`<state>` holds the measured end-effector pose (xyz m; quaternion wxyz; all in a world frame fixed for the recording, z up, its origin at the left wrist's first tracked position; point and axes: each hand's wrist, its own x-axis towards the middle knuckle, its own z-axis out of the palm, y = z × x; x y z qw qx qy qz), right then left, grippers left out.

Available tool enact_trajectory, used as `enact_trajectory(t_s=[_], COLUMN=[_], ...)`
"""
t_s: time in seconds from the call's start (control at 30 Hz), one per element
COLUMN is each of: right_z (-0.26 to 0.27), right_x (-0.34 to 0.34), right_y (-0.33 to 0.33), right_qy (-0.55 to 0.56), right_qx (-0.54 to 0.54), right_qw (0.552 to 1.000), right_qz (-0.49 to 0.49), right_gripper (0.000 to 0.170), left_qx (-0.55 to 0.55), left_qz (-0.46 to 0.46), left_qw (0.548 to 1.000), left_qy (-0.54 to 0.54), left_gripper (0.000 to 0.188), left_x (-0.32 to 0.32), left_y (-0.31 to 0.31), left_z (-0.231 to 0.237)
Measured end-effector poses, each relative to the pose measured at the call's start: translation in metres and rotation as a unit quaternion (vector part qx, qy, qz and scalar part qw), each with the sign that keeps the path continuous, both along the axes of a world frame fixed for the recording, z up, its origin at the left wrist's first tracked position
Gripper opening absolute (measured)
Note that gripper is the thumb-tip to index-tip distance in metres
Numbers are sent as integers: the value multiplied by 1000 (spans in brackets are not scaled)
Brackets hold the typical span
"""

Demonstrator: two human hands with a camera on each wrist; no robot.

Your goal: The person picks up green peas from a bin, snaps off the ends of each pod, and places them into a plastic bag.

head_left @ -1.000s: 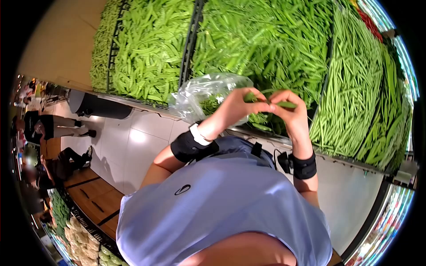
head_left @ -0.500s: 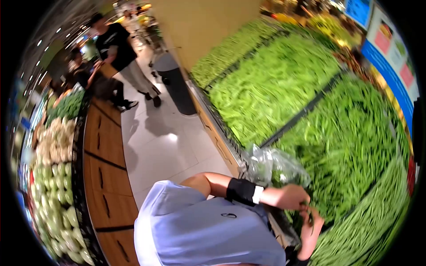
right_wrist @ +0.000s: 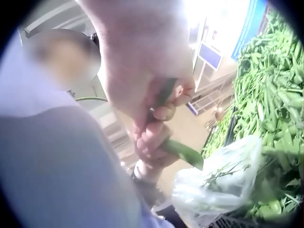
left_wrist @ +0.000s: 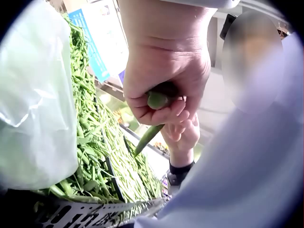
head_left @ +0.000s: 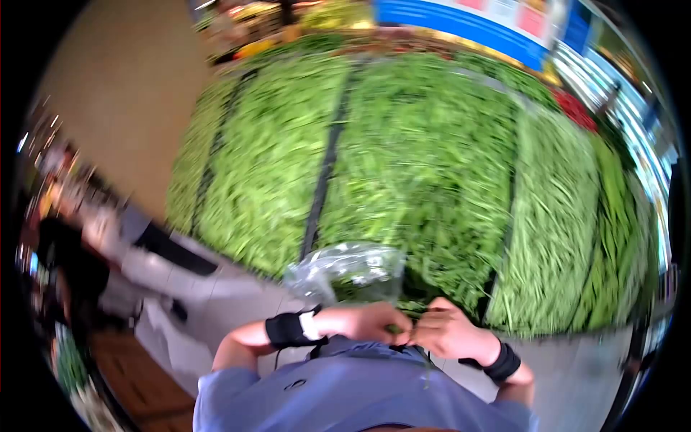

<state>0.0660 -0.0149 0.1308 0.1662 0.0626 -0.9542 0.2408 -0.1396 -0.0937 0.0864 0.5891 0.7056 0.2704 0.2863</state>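
Both hands meet close to the shirt, at the front edge of the vegetable display. The left hand (head_left: 376, 322) has its fingers curled round a green pod (left_wrist: 157, 99), whose rounded end shows in the left wrist view. My right hand (head_left: 448, 331) touches it, fingers curled round a green piece (right_wrist: 166, 91) in the right wrist view. Another length of pod (right_wrist: 186, 154) sticks out beside the left fingers. A clear plastic bag (head_left: 353, 270) with greens inside lies on the display's edge, just beyond the left hand.
Green pods (head_left: 432, 158) fill the display, with black dividers (head_left: 327, 169) between sections. Long thin beans (head_left: 543, 216) lie to the right. People (head_left: 68, 252) and a wooden-fronted cabinet (head_left: 137, 367) are at the left across the tiled floor.
The head view has swung left and back, and is blurred. Both hands now sit lower, nearer the shirt, still together at the pod. The bag stays beside them.
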Motion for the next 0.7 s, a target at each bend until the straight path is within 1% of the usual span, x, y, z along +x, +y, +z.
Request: enact_trajectory(t_s=[0.03,0.07,0.1,0.17,0.23,0.3,0.37,0.4,0.43,0.47,0.5,0.53,0.57,0.6,0.63,0.7], right_z=[-3,-4,-5,-5,3,5,2,0,-2,-5,4,5,4,4,-6,-10], right_x=[1,1,2,3,-3,-7,-10,-13,-14,-13,-11,-9,-6,-1,3,3], right_y=[-3,-6,-9,-12,-13,-13,-14,-13,-13,-14,-15,-11,-9,-5,0,3], right_qy=[-5,15,37,52,63,97,101,103,102,92,78,86,96,99,79,91], right_qx=[-27,-47,-65,-100,-140,-158,-197,-248,-299,-343,-358,-354,-355,-381,-435,-478], right_qw=[999,996,991,982,974,968,959,938,911,888,878,890,900,908,895,871], right_qz=[45,73,108,150,165,169,175,220,265,293,308,273,234,144,60,-63], right_gripper=[1,3,4,8,12,14,15,17,19,20,18,18,18,17,15,10], left_qx=[40,49,57,35,23,21,24,28,-12,17,43,-29,-107,-100,-123,-164], left_qz=[-25,-74,-103,-134,-150,-169,-185,-173,-219,-214,-210,-165,-120,-121,-50,67], left_qw=[999,996,993,990,987,984,981,982,974,970,962,976,981,977,984,982], left_qy=[2,26,30,-6,-52,-48,-51,-71,-59,-114,-169,-141,-112,-145,-122,-60], left_gripper=[20,21,23,21,20,19,15,15,16,18,21,36,56,46,44,39], left_x=[0,-1,0,4,0,-4,-10,-10,-16,-17,-17,-27,-37,-37,-42,-59], left_y=[-2,-2,-2,-5,-2,2,7,5,5,3,-3,-11,-20,-17,-19,-25], left_z=[7,8,17,11,19,21,12,15,13,18,30,27,24,33,36,28])
